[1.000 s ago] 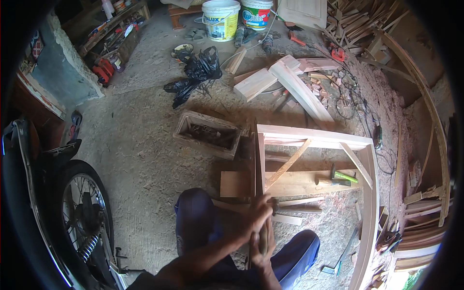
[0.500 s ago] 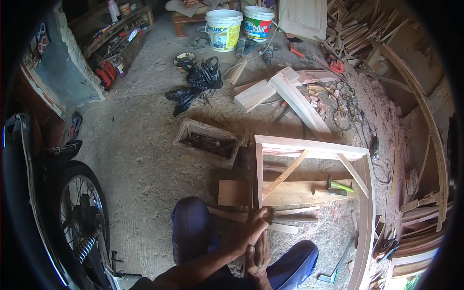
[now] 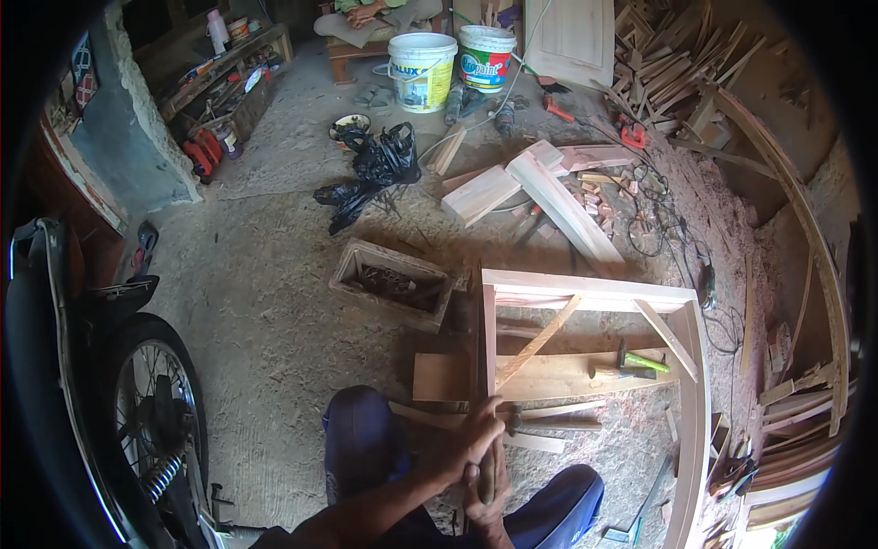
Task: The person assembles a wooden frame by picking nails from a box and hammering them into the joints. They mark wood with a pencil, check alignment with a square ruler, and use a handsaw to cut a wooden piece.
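Observation:
A pale wooden frame point(image 3: 585, 286) with diagonal corner braces stands before me, its left upright point(image 3: 489, 339) rising between my knees. My left hand point(image 3: 477, 432) is closed on that upright. Just below and nearer me, my right hand point(image 3: 487, 489) is also closed on it, with the thumb at the side; whether a small tool is in either hand is hidden. Beside my left hand, a dark-headed tool with a wooden handle point(image 3: 567, 425) lies low. Through the frame, a hammer with a green handle point(image 3: 646, 359) rests on a board point(image 3: 444, 377).
A wooden box of small metal pieces point(image 3: 393, 284) sits ahead. Beyond lie a black plastic bag point(image 3: 384, 156), thick timbers point(image 3: 567, 206) and paint buckets point(image 3: 422, 78). A motorcycle wheel point(image 3: 155, 403) stands left; cables point(image 3: 672, 220) and stacked wood run along the right. A seated person point(image 3: 370, 16) is at the back.
The view has tilted up slightly, so more of the seated person shows at the top. My hands stay on the frame in nearly the same place.

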{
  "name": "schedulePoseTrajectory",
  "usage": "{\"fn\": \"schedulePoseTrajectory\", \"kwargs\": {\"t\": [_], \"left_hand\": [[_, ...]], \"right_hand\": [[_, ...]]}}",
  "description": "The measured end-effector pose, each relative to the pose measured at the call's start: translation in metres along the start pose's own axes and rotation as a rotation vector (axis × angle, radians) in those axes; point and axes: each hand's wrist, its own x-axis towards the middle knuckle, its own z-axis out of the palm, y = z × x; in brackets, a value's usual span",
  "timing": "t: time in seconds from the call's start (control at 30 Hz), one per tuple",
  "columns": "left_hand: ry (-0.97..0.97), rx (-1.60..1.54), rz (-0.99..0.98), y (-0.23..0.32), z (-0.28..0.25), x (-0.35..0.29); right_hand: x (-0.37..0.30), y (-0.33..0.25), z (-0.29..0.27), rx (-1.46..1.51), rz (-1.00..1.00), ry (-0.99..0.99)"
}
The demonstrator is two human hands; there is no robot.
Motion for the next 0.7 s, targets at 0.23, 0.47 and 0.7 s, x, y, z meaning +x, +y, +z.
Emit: {"fn": "schedulePoseTrajectory", "kwargs": {"t": [0.23,0.47,0.7], "left_hand": [[0.091,-0.609,-0.326,-0.021,-0.061,0.117],[0.03,0.141,0.193,0.005,-0.002,-0.005],[0.053,-0.631,-0.421,0.0,-0.057,0.1]], "right_hand": [[0.132,0.036,0.061,0.007,-0.121,0.098],[0.005,0.005,0.004,-0.093,-0.059,-0.013],[0.122,0.02,0.05,0.304,0.123,0.069]]}}
